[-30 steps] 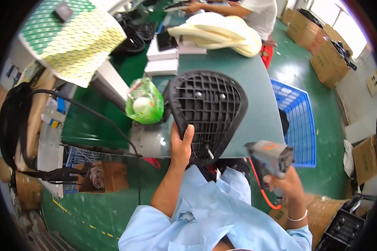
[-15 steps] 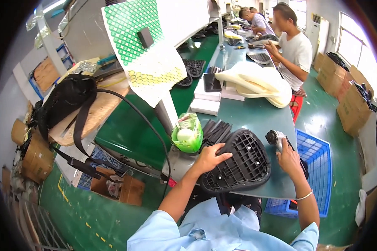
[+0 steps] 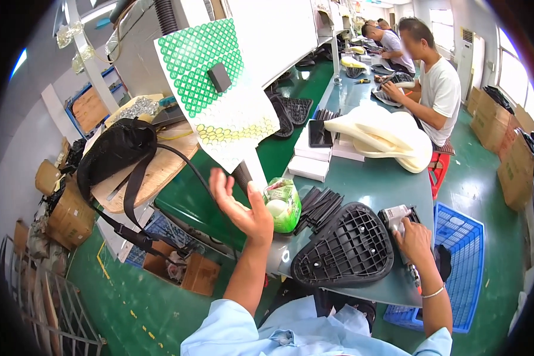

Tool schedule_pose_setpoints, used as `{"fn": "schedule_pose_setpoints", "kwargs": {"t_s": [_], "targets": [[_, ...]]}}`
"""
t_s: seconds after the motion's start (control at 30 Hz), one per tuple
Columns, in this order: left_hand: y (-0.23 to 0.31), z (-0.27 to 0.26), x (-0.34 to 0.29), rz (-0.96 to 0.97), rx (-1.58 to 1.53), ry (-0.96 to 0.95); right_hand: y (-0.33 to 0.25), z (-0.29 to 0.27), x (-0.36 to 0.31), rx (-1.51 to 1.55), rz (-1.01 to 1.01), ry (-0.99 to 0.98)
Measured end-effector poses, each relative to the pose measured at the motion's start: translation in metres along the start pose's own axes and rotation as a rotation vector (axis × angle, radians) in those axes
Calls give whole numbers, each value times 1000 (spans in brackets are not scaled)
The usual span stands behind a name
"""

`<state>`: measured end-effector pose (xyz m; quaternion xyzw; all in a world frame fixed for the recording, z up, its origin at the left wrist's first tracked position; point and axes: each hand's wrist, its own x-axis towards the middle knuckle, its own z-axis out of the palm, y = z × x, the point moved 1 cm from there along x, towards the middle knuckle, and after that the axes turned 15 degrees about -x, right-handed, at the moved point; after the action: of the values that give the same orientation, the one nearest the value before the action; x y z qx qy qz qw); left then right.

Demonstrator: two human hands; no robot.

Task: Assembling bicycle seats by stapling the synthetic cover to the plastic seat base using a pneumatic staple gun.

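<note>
My left hand (image 3: 243, 204) is raised with its fingers spread and nothing in it, just below a hanging sheet of green and yellow round stickers (image 3: 202, 71). A small dark block (image 3: 219, 78) sits on that sheet. On the table, a black plastic seat base (image 3: 345, 248) with a ribbed grid lies in front of me, untouched. To its right my right hand (image 3: 415, 242) is closed on a silver air staple gun (image 3: 396, 215), which rests on the tabletop; part of the grip is hidden by the hand.
Beside the base lie several black strips (image 3: 321, 207) and a green plastic packet (image 3: 283, 204). Beyond are white boxes (image 3: 308, 167), a phone (image 3: 320, 134) and cream foam pieces (image 3: 391, 136). A blue crate (image 3: 466, 237) stands at the right; a co-worker (image 3: 436, 89) sits farther along.
My left hand has let go of the seat base and risen toward the sticker sheet. My right hand has brought the staple gun down beside the base. The view has shifted slightly.
</note>
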<state>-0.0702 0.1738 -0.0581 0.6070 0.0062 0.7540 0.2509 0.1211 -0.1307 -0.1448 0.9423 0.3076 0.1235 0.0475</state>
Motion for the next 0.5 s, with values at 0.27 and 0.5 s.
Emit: {"fn": "schedule_pose_setpoints", "kwargs": {"t_s": [0.27, 0.5], "targets": [[3, 25, 34, -289, -715, 108, -8, -25, 16, 180, -26, 142], [-25, 64, 21, -511, -761, -143, -30, -65, 44, 264, -115, 237]]}}
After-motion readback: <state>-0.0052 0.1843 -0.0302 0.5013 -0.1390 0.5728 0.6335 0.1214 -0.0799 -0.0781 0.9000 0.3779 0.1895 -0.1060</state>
